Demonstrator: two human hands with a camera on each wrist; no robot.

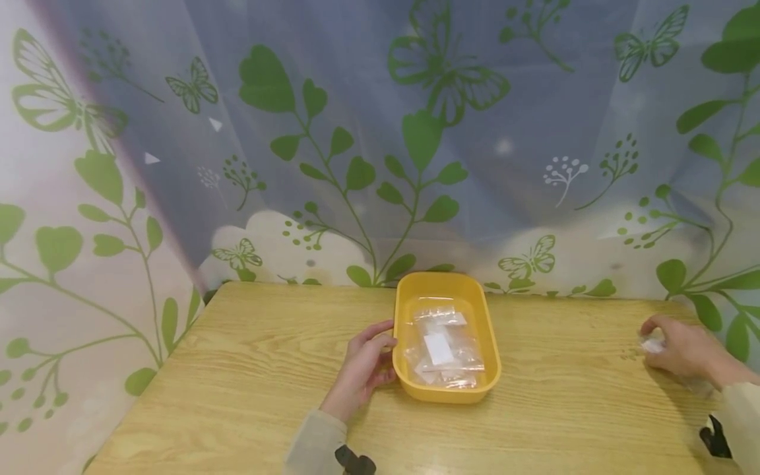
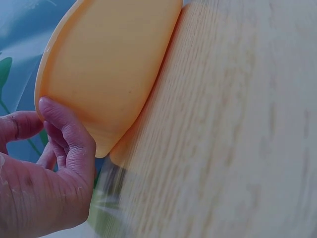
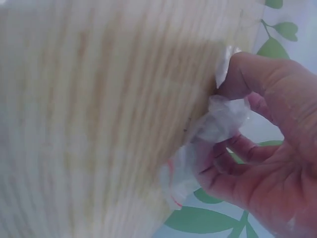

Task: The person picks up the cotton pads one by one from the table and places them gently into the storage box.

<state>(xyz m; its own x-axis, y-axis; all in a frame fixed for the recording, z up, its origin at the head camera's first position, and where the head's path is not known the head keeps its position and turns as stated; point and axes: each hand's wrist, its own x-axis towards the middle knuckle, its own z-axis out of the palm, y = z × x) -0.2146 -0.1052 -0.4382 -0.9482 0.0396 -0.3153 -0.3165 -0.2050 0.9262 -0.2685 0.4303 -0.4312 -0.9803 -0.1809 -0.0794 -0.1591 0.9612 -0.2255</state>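
A yellow plastic tray (image 1: 448,396) stands on the wooden table, holding several small clear zip bags (image 1: 469,359), some with white pieces inside. At its left side, my left hand (image 1: 368,359) grips the rim; in the left wrist view, the fingertips of that hand (image 2: 54,173) lie against the tray's outer wall (image 2: 114,64). Far to the right, my right hand (image 1: 683,349) holds a crumpled clear zip bag (image 3: 220,121) with a red line along one edge (image 3: 171,181). The fingers of the right hand (image 3: 277,163) curl about it, hiding part of the bag.
Small brownish specks (image 1: 631,353) lie on the table (image 1: 570,422) beside the right hand. A curtain (image 1: 356,218) printed with leaves and butterflies hangs along the table's back edge, close behind the tray. Another printed cloth (image 1: 89,277) borders the left side.
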